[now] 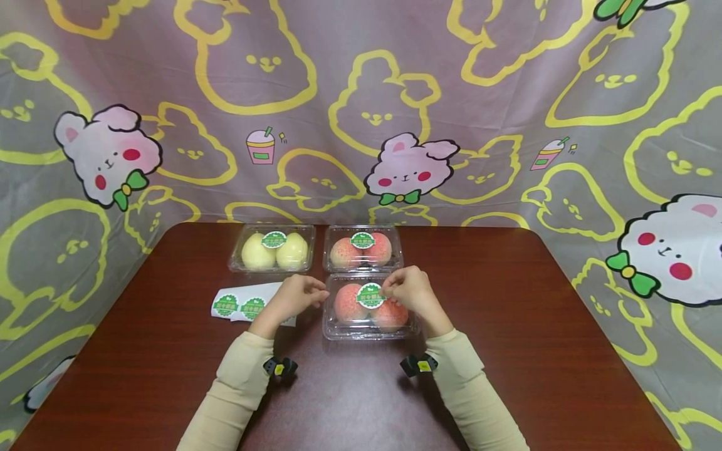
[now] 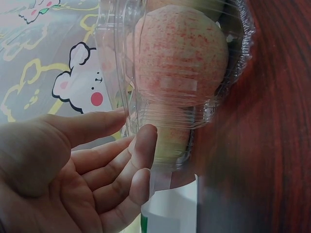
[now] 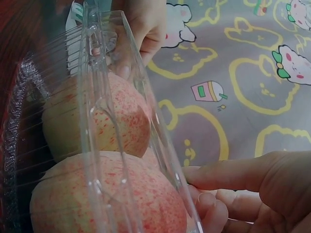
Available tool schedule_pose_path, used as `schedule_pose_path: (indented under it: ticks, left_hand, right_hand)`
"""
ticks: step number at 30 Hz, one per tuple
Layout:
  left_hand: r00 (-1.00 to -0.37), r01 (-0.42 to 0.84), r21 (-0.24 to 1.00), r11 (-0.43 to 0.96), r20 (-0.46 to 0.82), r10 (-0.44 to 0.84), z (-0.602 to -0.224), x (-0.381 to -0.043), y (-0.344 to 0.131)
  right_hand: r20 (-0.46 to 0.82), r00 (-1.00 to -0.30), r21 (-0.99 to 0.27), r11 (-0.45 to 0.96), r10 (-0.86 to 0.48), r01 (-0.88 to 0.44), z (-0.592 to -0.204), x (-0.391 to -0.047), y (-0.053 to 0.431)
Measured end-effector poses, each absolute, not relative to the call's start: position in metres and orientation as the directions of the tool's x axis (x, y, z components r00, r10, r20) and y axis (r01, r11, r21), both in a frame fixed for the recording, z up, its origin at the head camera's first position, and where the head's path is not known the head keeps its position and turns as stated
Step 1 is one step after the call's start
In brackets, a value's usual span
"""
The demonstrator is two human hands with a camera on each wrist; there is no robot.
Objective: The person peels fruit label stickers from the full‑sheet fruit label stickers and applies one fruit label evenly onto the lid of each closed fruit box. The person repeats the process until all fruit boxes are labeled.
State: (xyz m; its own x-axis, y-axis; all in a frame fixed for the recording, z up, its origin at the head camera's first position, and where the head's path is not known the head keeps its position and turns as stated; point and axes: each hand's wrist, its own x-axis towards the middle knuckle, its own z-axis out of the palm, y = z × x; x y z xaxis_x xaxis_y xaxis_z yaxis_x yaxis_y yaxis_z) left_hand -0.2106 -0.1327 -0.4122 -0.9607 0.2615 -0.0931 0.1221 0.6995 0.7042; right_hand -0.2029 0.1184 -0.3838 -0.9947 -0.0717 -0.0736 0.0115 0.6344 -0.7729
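Observation:
A clear plastic box point(image 1: 333, 326) with two reddish, speckled peaches point(image 3: 112, 194) stands between the hands. On its lid is a round green-and-white sticker point(image 1: 369, 295). My right hand point(image 1: 410, 289) pinches the sticker's right edge between thumb and forefinger, close over the lid; in the right wrist view its fingertips overlap the lid's edge. My left hand point(image 1: 298, 294) is beside the box's left side, fingers loosely bent and holding nothing. Its thumb tip is right at the lid's rim in the left wrist view. Partly under the left hand lies a white backing sheet point(image 1: 239, 293) with more green stickers.
Behind stand two more clear boxes, each with a green sticker on its lid: one of yellow-green fruit point(image 1: 258, 254) at the left, one of reddish peaches point(image 1: 345, 254) right behind the front box. A patterned curtain point(image 1: 316, 125) hangs beyond the brown table point(image 1: 507, 351).

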Motion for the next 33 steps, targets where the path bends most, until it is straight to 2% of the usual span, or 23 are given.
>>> schedule_pose_path:
  ticks: [17, 33]
  left_hand:
    - [-0.962, 0.115, 0.703, 0.702, -0.097, 0.255, -0.413, -0.211, -0.132]
    - [-0.963, 0.117, 0.705, 0.699, -0.092, 0.254, -0.413, -0.211, -0.132]
  right_hand:
    - [-0.009, -1.0, -0.677, 0.736, 0.0, 0.006, -0.384, -0.2, 0.111]
    - [-0.003, -0.999, -0.618, 0.785, 0.054, 0.044, -0.382, -0.196, 0.107]
